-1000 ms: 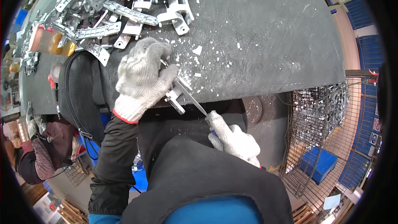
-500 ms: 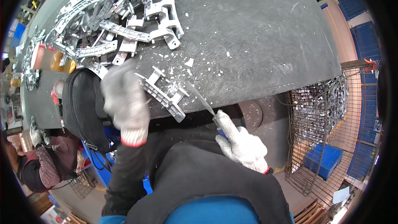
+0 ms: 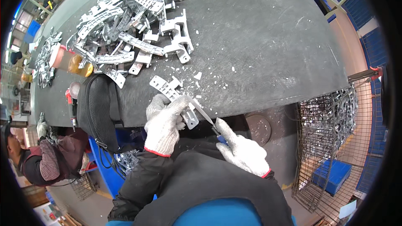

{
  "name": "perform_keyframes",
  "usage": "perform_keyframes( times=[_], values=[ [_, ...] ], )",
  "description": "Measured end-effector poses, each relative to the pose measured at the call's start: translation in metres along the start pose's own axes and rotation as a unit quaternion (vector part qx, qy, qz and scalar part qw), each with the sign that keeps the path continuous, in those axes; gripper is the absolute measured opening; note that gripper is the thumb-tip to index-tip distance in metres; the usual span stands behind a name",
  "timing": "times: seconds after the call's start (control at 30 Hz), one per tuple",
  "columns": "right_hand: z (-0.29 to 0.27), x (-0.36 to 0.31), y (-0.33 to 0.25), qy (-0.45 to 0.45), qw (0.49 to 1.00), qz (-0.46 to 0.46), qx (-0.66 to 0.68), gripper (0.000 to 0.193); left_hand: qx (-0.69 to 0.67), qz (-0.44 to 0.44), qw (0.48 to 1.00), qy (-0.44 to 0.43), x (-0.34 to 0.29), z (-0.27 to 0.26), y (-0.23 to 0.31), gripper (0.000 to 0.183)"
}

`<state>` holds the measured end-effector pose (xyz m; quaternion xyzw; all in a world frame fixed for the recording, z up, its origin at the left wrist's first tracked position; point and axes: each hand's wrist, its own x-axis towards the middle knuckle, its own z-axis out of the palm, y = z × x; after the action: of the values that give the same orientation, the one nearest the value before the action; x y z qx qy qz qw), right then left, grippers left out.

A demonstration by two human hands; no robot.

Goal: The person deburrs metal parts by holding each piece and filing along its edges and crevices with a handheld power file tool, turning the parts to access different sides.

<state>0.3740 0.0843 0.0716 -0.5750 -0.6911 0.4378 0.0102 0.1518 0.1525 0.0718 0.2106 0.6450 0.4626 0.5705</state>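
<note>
My left hand (image 3: 164, 123), in a white knit glove with a red cuff, has its fingers closed round a silver cast-metal bracket (image 3: 191, 120). The bracket lies tilted at the near edge of the dark table, and the glove hides its middle. In my right hand (image 3: 245, 152), gloved the same way, is a file (image 3: 204, 112) with a blue handle and a flat grey blade. Its forefinger stretches along the tool. The blade's far end meets the bracket close to my left fingertips; exact contact is hard to make out.
A heap of similar brackets (image 3: 140, 44) covers the far left of the dark table (image 3: 268, 46). White chips lie scattered beyond my hands. A black mesh case (image 3: 97, 111) sits left, near an air gun (image 3: 71, 109). A wire cage (image 3: 318, 155) stands right; another person (image 3: 54, 159) works left.
My left hand has come down and right from a blurred swing and taken hold of the bracket. The right hand keeps the file in nearly the same place. The view has shifted slightly.
</note>
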Motion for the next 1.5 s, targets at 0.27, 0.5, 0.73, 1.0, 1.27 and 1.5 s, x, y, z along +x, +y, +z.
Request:
perform_keyframes(
  times=[0.27,0.5,0.73,1.0,1.27,1.5],
  values=[
    [-0.012,-0.033,0.0,0.163,0.984,0.015,0.072,0.071,-0.052,0.005,0.983,-0.177,-0.03,-0.012,0.002,0.029],
    [-0.068,-0.021,-0.019,-0.145,0.977,-0.129,0.089,0.071,0.027,-0.091,0.947,-0.308,-0.07,-0.05,0.016,0.046],
    [-0.111,-0.007,-0.016,-0.254,0.949,-0.184,0.043,0.074,0.058,-0.197,0.917,-0.342,-0.081,-0.085,0.028,0.054],
    [-0.016,-0.022,-0.026,-0.178,0.903,-0.037,0.39,0.085,-0.092,-0.021,0.982,-0.162,-0.103,-0.027,-0.016,0.029],
    [-0.001,-0.03,-0.029,-0.181,0.809,-0.064,0.555,0.085,-0.079,0.037,0.976,-0.198,-0.085,-0.033,-0.017,0.042],
    [-0.045,-0.036,-0.049,-0.135,0.95,-0.033,0.278,0.076,-0.106,0.053,0.971,-0.207,-0.085,-0.037,-0.021,0.053]
  ],
)
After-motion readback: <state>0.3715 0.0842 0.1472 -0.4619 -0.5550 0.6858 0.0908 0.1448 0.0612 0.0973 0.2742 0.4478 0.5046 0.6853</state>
